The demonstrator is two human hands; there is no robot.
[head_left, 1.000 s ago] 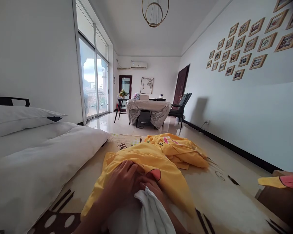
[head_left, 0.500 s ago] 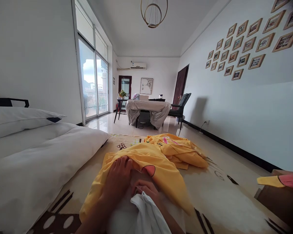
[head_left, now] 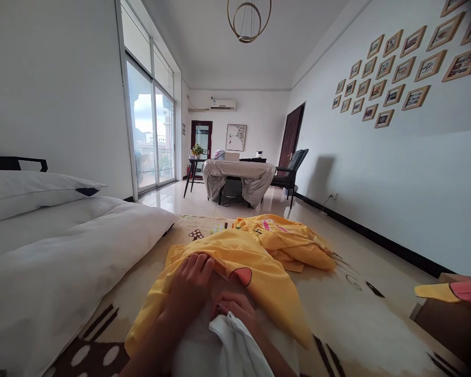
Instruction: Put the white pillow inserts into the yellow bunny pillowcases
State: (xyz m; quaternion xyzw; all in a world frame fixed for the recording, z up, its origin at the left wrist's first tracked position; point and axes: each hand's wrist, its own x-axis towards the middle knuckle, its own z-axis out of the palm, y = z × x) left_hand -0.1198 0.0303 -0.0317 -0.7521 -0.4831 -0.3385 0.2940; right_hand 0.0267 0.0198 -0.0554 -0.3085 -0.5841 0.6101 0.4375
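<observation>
The edge of the nearer yellow cloth is held under the curled fingers of the left hand, whose grip is closed on the fabric. The cloth is spread beyond and to both sides of the 2 hands, and a pink patch is shown on it, just to the right of the left hand. The right hand is placed lower and beside the left, with its fingers bent; whether anything is pinched in its grip cannot be told. A folded white cloth is seen directly against the right hand, its tip at the fingers. Beyond the nearer cloth, a 2nd yellow cloth with pink marks is laid crumpled, touching it. Both are rested on a cream patterned blanket. White bedding is heaped on the left, and a cardboard box is seen at the far right, with a yellow and pink piece over its edge.
</observation>
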